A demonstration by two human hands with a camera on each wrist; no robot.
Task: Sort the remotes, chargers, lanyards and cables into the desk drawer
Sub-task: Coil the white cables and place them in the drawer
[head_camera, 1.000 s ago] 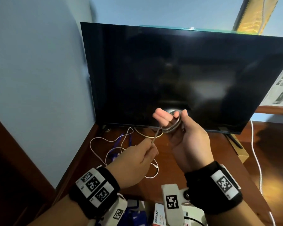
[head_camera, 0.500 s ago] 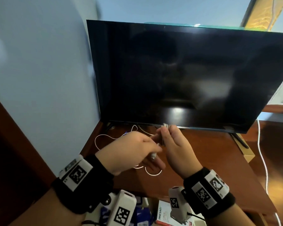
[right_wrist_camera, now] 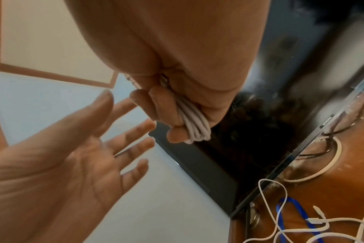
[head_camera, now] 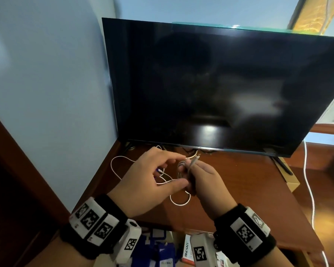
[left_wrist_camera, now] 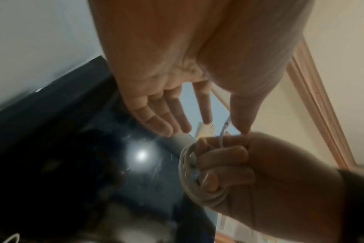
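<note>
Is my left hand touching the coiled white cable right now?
Apart. The right wrist view shows the left hand open with a gap before the coiled white cable, which the right hand grips.

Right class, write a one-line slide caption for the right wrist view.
Right hand grips a coiled white cable while the open left hand waits beside it.

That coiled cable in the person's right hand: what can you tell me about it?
The coiled cable is a thin, pale, rubbery-looking cord wound into several tight loops. The right hand holds it above the desk in front of the television, fingers curled through and around the loops. One short free end with a plug sticks up past the fingers. The left hand is open beside it, not gripping it.
</note>
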